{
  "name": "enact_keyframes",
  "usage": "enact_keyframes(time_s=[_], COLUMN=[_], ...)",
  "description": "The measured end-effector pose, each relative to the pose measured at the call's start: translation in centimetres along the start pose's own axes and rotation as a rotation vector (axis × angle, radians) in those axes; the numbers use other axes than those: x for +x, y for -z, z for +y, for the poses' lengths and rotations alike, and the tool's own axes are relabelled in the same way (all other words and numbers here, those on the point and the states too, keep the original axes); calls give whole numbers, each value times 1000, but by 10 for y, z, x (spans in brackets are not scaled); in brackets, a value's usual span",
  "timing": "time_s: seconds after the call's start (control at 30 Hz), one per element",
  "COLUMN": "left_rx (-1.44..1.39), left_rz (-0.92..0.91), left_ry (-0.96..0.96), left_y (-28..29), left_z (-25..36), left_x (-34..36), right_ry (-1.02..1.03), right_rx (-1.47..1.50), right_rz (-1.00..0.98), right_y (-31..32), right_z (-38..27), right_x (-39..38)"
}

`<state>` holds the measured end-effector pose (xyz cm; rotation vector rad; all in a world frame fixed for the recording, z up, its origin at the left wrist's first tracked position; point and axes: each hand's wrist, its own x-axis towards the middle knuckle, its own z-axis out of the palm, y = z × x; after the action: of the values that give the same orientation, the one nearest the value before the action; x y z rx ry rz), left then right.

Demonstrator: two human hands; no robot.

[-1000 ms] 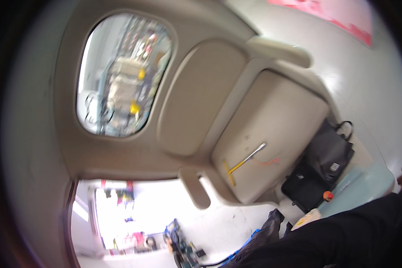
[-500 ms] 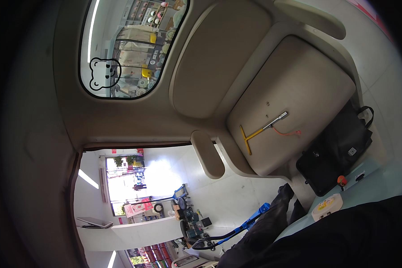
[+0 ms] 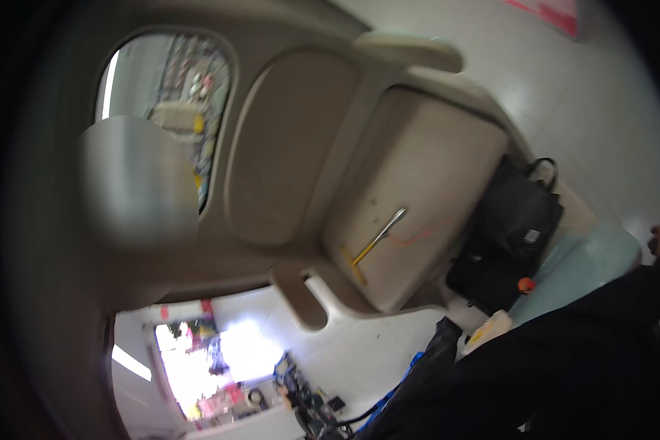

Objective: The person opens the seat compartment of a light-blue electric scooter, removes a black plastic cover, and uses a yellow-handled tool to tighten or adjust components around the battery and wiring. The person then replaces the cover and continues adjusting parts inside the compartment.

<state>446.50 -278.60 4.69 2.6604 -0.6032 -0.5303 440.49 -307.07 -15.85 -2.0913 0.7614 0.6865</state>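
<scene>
At the right edge a hand (image 3: 658,240) shows in small part next to a dark sleeve; by its place it is my right hand. Its fingers are too small and cut off to read, and no held thing shows. My left hand is out of view. A T-handle socket wrench (image 3: 376,242), yellow with a chrome end, lies on the beige seat (image 3: 447,147), with a thin reddish cord beside it. No hand touches it. The black bag (image 3: 510,220) rests beside the seat, near a round orange-red knob (image 3: 526,285).
A beige cabin wall with a padded backrest (image 3: 293,147) and a window (image 3: 187,66) surrounds the seat. A blurred pale patch (image 3: 136,183) covers part of the window. An armrest (image 3: 298,297) juts out by the doorway. A pale green panel (image 3: 587,271) lies beside my dark-clothed leg (image 3: 550,359).
The view has swung, so the seat, wrench and bag sit farther left in the picture. A hand has come into view at the right edge. The wrench still lies on the seat.
</scene>
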Motion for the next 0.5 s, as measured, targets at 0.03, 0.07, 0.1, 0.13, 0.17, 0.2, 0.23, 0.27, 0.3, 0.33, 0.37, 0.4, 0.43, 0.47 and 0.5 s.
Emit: enact_keyframes(time_s=[0.03, 0.07, 0.1, 0.13, 0.17, 0.2, 0.23, 0.27, 0.3, 0.33, 0.37, 0.4, 0.43, 0.47, 0.5], left_rx=[12, 34, 64, 88, 103, 130, 174, 219, 330, 322, -62, -275, -466, -541, -589], left_rz=[-29, -61, -98, -127, -156, -193, -208, -236, -135, 35, 104, 276, 429, 540, 651], left_ry=[-26, -35, -66, -73, -80, -90, -112, -140, -252, -379, -218, -335, -458, -574, -703], left_y=[-11, -16, -12, -2, 5, 14, 28, 34, 32, 39, 34, 32, 48, 57, 76], left_z=[13, 22, 33, 34, 28, 18, 15, 17, 11, 17, 45, 68, 81, 102, 99], left_x=[0, -6, -10, -15, -18, -17, -12, -8, -5, -8, -1, 5, 9, 3, -3], right_ry=[-4, -8, 20, 61, 98, 137, 179, 230, 267, 302, 309, 414, 577, 755, 928], right_rx=[24, 42, 48, 28, -4, -20, -20, 1, 36, 62, 46, 26, -8, -164, -282], right_rz=[-4, 2, -11, -20, -30, -48, -54, -87, -105, -121, -131, -151, -148, -83, 17], right_y=[-13, -23, -47, -62, -82, -99, -110, -127, -135, -136, -128, -129, -142, -145, -166], right_z=[18, 34, 35, 34, 33, 36, 35, 28, 31, 50, 108, 142, 154, 173, 168], right_x=[-4, -4, -3, 7, 19, 35, 55, 72, 83, 91, 95, 100, 109, 118, 128])
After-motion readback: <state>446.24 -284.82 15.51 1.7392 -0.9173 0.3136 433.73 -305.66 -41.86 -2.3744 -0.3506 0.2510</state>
